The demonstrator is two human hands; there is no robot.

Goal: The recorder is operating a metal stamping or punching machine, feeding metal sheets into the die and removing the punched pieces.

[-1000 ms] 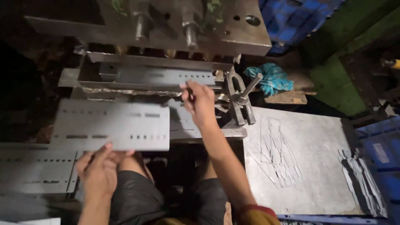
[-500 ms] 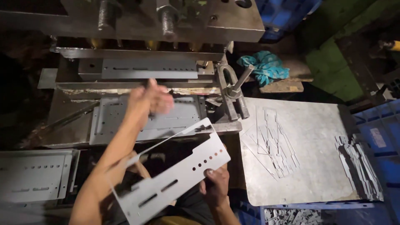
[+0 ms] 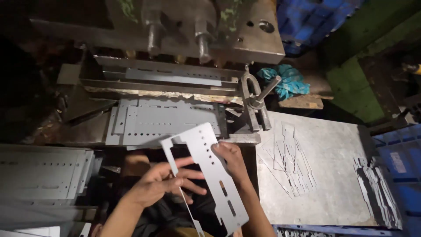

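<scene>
Before dim press, punched plate (image 3: 209,175) lengthwise toward it.

A flat grey punched metal plate (image 3: 209,175), frame-shaped with a long open cut-out, rows of round holes and a few oblong slots, is held tilted in the air, one end low, just before the press.
</scene>
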